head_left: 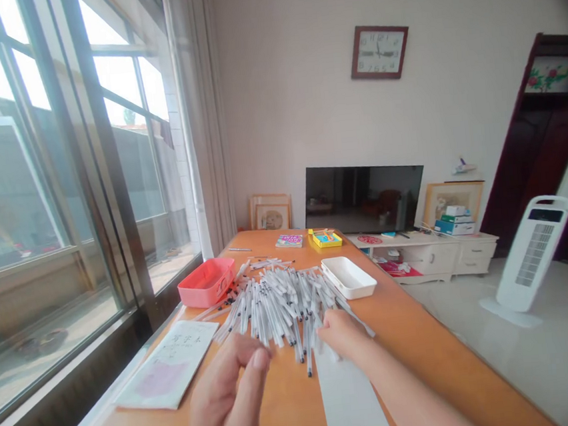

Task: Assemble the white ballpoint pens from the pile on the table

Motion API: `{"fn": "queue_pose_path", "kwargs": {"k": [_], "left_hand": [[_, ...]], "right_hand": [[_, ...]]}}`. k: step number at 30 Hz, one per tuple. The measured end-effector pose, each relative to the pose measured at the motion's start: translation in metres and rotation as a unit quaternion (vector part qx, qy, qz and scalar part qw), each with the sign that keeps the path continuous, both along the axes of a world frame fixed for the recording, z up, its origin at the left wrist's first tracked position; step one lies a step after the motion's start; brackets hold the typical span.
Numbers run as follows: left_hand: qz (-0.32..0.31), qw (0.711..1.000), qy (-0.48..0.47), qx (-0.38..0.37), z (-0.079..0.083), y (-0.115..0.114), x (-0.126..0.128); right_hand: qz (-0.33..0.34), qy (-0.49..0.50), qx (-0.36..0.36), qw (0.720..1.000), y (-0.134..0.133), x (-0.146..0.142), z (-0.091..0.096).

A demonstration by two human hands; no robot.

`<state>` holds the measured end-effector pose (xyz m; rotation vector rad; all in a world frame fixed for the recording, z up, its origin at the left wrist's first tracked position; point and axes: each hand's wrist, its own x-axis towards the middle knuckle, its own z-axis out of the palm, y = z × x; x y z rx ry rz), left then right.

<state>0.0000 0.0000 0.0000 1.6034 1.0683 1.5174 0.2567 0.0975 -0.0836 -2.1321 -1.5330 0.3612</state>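
Observation:
A wide heap of clear-barrelled pens with dark tips lies across the middle of the wooden table. In front of its near edge, my left hand is closed, thumb against the curled index finger; whatever it may hold is hidden. My right hand is curled shut at the heap's right front edge, above the far end of a white sheet. Its fingertips face the pens, and I cannot make out what is in them. To the left of my left hand lies a pale booklet with writing on its cover.
A red tray stands left of the heap, a white tray right of it. Farther back are a pink booklet and a yellow box. The table ends on the right; a window runs along the left.

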Motion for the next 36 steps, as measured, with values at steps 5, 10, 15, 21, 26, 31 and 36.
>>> {"fn": "queue_pose_path", "kwargs": {"k": [5, 10, 15, 21, 26, 31, 36], "left_hand": [[-0.102, 0.976, -0.095, -0.168, 0.002, 0.081, 0.055], [-0.122, 0.953, -0.137, -0.241, -0.050, 0.110, 0.072], [-0.168, 0.936, -0.154, -0.267, -0.071, 0.116, 0.062], [-0.236, 0.919, -0.155, -0.276, -0.072, 0.128, 0.052], [-0.233, 0.894, -0.229, -0.307, -0.069, 0.139, 0.051], [-0.213, 0.881, -0.281, -0.317, -0.067, 0.145, 0.048], [-0.214, 0.882, -0.296, -0.299, -0.069, 0.146, 0.047]], "right_hand": [[0.003, 0.008, -0.013, 1.000, -0.002, -0.004, 0.011], [0.057, 0.081, -0.020, 0.995, -0.006, 0.000, 0.027], [0.146, 0.203, -0.022, 0.968, -0.012, -0.020, 0.032], [0.217, 0.322, 0.021, 0.921, -0.011, -0.044, 0.029], [0.179, 0.397, 0.009, 0.900, -0.012, -0.033, 0.018], [0.165, 0.458, -0.030, 0.873, -0.014, -0.025, 0.011], [0.185, 0.474, -0.042, 0.860, -0.015, -0.026, 0.013]]}}
